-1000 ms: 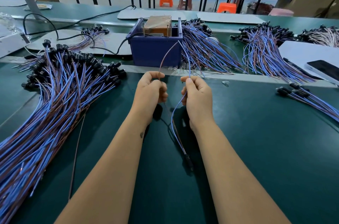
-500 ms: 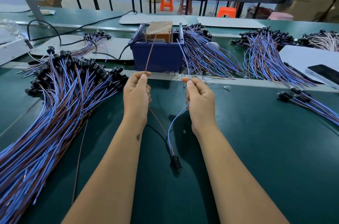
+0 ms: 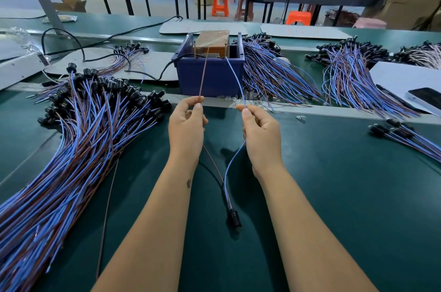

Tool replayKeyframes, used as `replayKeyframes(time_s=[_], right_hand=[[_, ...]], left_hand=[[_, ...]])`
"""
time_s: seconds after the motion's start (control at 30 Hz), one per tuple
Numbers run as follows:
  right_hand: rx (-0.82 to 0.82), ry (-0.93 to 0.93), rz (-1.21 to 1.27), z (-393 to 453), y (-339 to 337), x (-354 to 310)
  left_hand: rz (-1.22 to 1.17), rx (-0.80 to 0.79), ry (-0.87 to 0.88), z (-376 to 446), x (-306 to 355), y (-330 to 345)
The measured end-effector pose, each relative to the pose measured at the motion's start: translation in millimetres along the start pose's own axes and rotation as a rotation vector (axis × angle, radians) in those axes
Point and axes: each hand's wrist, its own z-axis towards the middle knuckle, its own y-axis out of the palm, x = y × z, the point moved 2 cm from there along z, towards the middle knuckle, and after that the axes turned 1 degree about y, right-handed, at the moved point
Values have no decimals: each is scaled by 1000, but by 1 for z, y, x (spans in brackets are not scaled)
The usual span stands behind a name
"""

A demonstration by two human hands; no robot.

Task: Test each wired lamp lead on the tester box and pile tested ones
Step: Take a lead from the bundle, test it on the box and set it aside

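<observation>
No writing could be read on the tester box (image 3: 211,69), which stood at twelve o'clock from the hands. The left hand (image 3: 186,128) pinched the brown wire (image 3: 203,78) and the right hand (image 3: 260,132) pinched the blue wire (image 3: 235,79), both tips reaching up to the box. The lead's long axis ran twelve to six, its black lamp socket (image 3: 234,217) lying on the green table (image 3: 334,196) between the forearms. A large pile of leads (image 3: 71,143) lay at nine o'clock.
</observation>
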Motion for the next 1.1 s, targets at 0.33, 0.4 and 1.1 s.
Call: replayKeyframes(time_s=[0.33, 0.4, 1.1], right_hand=[[-9, 0, 19, 1, 1, -3], [-16, -1, 22, 1, 2, -4], [-36, 20, -6, 1, 3, -3]], left_hand=[[-14, 65, -48, 12, -2, -5], [-5, 62, -49, 13, -2, -5], [41, 70, -57, 13, -6, -4]])
